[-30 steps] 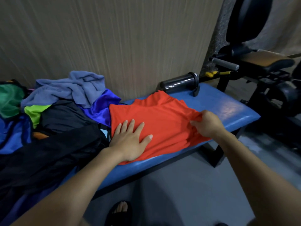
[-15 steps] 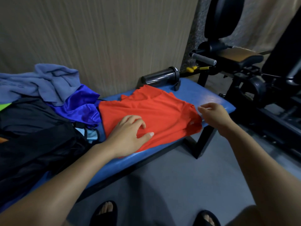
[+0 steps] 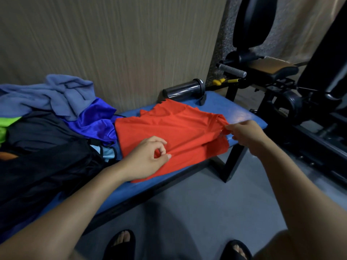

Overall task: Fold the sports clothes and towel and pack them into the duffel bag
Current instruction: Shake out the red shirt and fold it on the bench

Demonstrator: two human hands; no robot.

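1. Grey floor [image 3: 197, 212] is lying nearest me, with my two feet in black sandals [image 3: 120, 244] standing on it at the bottom edge.
2. My left grip [image 3: 148, 156] is pinching a fold of the red shirt [image 3: 169, 132] between thumb and fingertips, near its front hem.
3. My right grip [image 3: 244, 134] is pinching the shirt's right edge, lifting it slightly off the blue desk [image 3: 242, 113].
4. The shirt is lying spread across the desk's right half.
5. Left of it, a dark duffel bag [image 3: 37, 166] is sitting beside a shiny blue garment [image 3: 93, 121].
6. Further back, a grey-blue towel [image 3: 56, 94] is lying crumpled, and a black bottle [image 3: 184, 90] is lying on its side against the wall.
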